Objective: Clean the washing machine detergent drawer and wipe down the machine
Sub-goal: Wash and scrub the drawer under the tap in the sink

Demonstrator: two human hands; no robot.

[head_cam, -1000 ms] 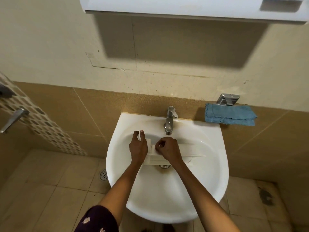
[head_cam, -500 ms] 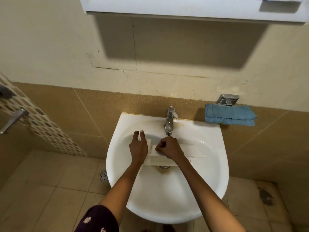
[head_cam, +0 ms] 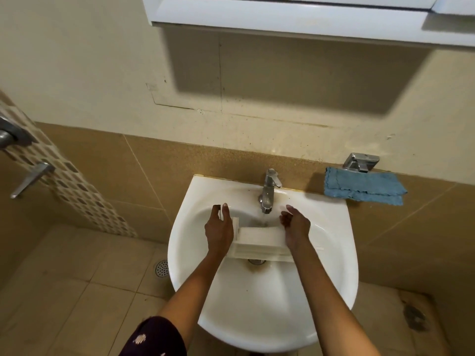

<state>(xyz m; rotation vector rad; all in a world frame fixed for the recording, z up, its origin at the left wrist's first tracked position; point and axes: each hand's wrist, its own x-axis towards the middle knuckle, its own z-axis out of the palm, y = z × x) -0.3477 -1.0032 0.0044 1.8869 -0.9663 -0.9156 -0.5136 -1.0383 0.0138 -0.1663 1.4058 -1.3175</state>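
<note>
The white detergent drawer (head_cam: 259, 241) lies across the bowl of the white sink (head_cam: 259, 312), under the chrome tap (head_cam: 268, 191). Water runs from the tap onto the drawer's far side. My left hand (head_cam: 219, 231) grips the drawer's left end, fingers over its front panel. My right hand (head_cam: 295, 227) rests at the drawer's right end with its fingers loosely curled and apart, just right of the water stream; it grips nothing that I can see. A folded blue cloth (head_cam: 363, 187) lies on the ledge to the right of the sink.
A chrome holder (head_cam: 361, 161) is fixed to the wall above the cloth. A white cabinet (head_cam: 295, 19) hangs overhead. A door handle (head_cam: 32, 178) sticks out at the left. The tiled floor has a round drain (head_cam: 162, 268) left of the sink.
My right hand has moved from the middle of the drawer to its right end and opened. The drawer's middle is now uncovered under the running water. My left hand stays put.
</note>
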